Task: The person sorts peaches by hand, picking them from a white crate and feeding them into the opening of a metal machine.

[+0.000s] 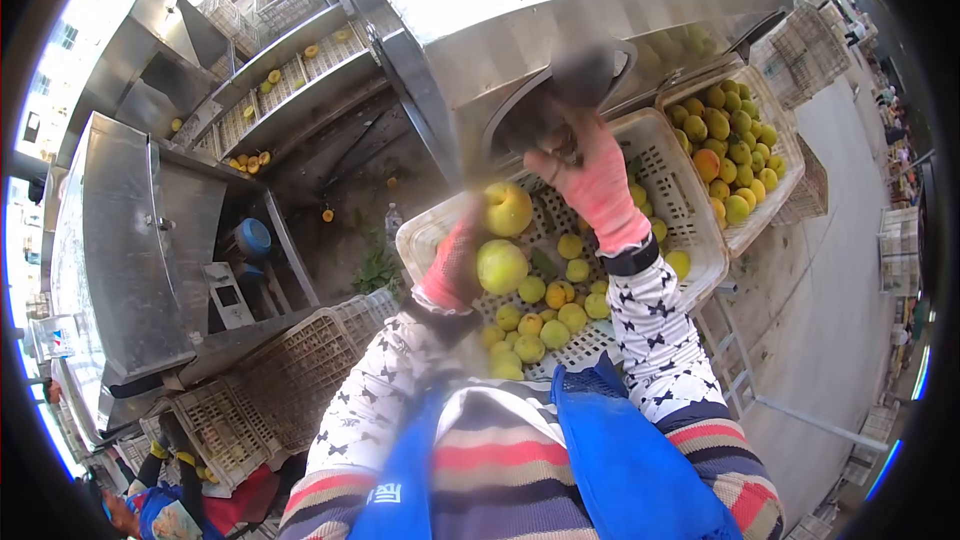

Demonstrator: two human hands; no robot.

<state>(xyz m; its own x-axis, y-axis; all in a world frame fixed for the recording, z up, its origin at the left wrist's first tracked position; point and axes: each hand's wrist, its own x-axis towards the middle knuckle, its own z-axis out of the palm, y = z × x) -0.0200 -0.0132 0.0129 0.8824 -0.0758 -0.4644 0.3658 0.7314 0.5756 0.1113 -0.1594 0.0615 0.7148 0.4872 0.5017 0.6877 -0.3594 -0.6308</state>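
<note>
My left hand (455, 262), in a pink glove, is closed on two peaches. The upper one is a yellow peach (507, 210) with an orange blush; just below it is a greener peach (502, 268). Both are above the left side of a white plastic crate (690, 240), where several smaller peaches (555, 325) lie. My right hand (598, 180), gloved in pink too, is raised over the crate's far part, beside a dark rounded opening (545, 105) in the metal machine. Its thumb and forefinger are apart, and I see no fruit between them; the fingertips are partly blurred.
A second crate (795, 175) full of peaches stands to the right. Metal machine housing (600, 25) overhangs the crates' far edge. At left are a sorting channel (300, 70) with scattered fruit, a metal cabinet (120, 240) and stacked crates (290, 370). Another person (160, 505) is at lower left.
</note>
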